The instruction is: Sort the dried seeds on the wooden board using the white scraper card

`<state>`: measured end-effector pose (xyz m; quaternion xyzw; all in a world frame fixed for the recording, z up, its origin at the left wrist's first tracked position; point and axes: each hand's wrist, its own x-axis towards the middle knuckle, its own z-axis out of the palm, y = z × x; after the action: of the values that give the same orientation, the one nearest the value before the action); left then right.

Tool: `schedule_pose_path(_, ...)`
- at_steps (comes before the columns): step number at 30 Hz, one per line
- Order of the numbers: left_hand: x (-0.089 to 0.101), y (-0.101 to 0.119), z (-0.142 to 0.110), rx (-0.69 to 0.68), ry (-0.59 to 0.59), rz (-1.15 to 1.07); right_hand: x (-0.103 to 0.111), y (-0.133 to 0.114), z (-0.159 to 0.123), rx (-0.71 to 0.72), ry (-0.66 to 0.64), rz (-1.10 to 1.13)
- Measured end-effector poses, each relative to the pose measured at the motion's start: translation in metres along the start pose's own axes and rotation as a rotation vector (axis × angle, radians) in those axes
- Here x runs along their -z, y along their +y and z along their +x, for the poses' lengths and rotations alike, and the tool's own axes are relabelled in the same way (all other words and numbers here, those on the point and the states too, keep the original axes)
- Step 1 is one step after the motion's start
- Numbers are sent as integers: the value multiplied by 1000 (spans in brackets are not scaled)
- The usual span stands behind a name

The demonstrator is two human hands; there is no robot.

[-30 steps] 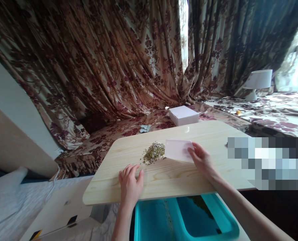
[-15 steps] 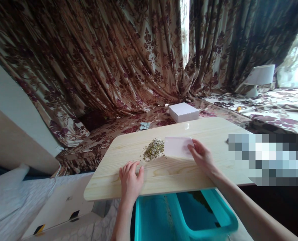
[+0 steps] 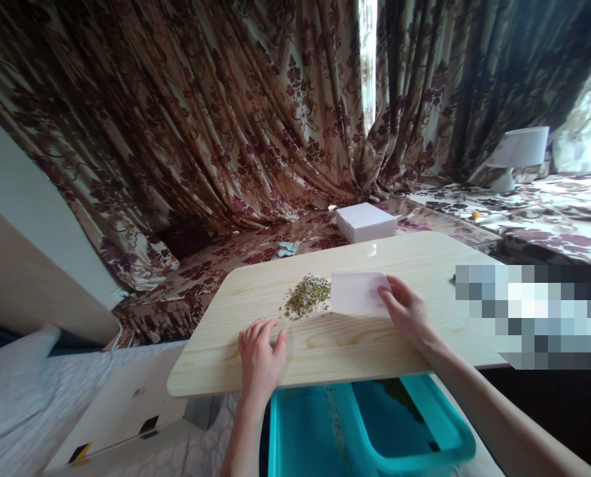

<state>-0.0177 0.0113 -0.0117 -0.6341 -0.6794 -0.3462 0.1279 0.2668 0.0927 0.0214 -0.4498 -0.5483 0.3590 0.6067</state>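
Observation:
On the pale wood-grain table [image 3: 320,344] lies a loose pile of small green and whitish bits, like dried seeds or grains [image 3: 307,297]. My right hand [image 3: 405,310] grips the right end of a thin, whitish, translucent flat sheet [image 3: 358,293], thumb on top. The sheet's left edge is close to the pile's right side. Resting on the near part of the table, my left hand [image 3: 262,352] has its fingers spread and holds nothing; it is just in front of the pile, apart from it.
Below the table's near edge stands a turquoise plastic tub [image 3: 365,457] with two compartments. A white box [image 3: 366,222] and a grey cloth [image 3: 287,249] lie beyond the table. A lamp [image 3: 519,149] stands at the right, and a large carton [image 3: 121,411] lies at the left.
The sheet in my right hand has shifted slightly right, away from the pile. My left hand stays where it was on the table.

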Motion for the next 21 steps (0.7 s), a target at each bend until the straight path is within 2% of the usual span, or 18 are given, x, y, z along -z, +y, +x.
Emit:
schedule_pose_path(7, 0, -1, 1, -3, -14, -17, -3, 1, 0, 38, -17, 22)
schedule_pose_path(14, -3, -2, 0, -6, 10, -19, -4, -6, 8, -14, -102, 21)
schedule_pose_path(21, -3, 0, 0, -8, 19, -10, -32, -9, 31, -61, -266, 111)
